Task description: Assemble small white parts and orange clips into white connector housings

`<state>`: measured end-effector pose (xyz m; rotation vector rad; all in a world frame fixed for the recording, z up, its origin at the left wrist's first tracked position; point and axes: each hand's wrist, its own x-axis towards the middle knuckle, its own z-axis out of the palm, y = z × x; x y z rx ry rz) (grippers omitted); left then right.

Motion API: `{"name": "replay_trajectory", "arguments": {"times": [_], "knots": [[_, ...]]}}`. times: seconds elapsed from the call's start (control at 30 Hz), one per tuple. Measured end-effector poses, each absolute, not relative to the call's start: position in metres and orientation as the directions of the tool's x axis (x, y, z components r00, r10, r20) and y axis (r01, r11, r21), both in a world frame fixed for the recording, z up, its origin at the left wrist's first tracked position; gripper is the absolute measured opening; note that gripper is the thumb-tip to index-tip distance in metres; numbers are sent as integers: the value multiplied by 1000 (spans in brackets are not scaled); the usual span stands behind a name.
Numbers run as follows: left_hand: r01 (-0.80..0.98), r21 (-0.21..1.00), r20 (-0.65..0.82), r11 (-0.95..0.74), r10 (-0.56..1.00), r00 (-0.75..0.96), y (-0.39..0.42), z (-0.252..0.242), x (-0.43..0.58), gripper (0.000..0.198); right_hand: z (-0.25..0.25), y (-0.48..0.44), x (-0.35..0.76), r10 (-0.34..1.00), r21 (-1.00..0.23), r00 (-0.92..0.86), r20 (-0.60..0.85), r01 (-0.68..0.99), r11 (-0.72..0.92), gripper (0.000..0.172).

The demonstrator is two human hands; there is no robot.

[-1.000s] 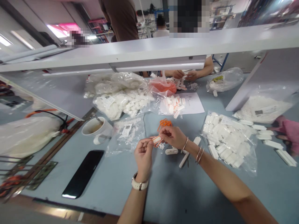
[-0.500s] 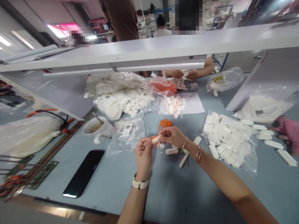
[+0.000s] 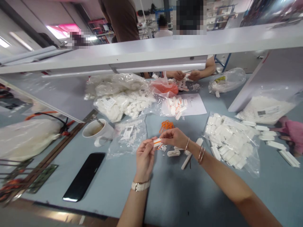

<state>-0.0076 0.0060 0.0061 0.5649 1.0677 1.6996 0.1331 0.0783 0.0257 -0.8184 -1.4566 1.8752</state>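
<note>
Fingertips of left hand (image 3: 145, 155) and right hand (image 3: 174, 137) pinch small white-orange connector (image 3: 157, 142) between them — above blue table (image 3: 170, 189), orange clips (image 3: 166, 125) near.

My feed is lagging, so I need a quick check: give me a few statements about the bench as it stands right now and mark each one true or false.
1. Both hands pinch one small white connector with orange trim. True: the left hand and right hand meet on the white connector, above the table.
2. The black phone lies to the right of the hands. False: the black phone lies to their left.
3. The white mug is empty. False: the white mug holds a brownish drink.
4. Loose orange clips lie just beyond the hands. True: the orange clips sit on the table.
5. A co-worker's hands are at the far side. True: the co-worker's hands.
</note>
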Motion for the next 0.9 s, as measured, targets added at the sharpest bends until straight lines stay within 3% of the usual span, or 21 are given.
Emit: {"name": "replay_trajectory", "arguments": {"times": [0.27, 0.57, 0.9], "knots": [[-532, 846, -166, -36, 931, -326, 6, 4, -8, 27, 32, 83, 141, 749, -979, -650, -127, -37, -199, 23], [-435, 896, -61, -84, 949, -310, 4, 8, -1, 33, 37, 82, 139, 798, -939, -570, -196, -126, -321, 21], [-423, 901, -77, -100, 921, -381, 6, 0, -9, 36, 27, 78, 133, 782, -927, -602, -160, -180, -328, 47]]}}
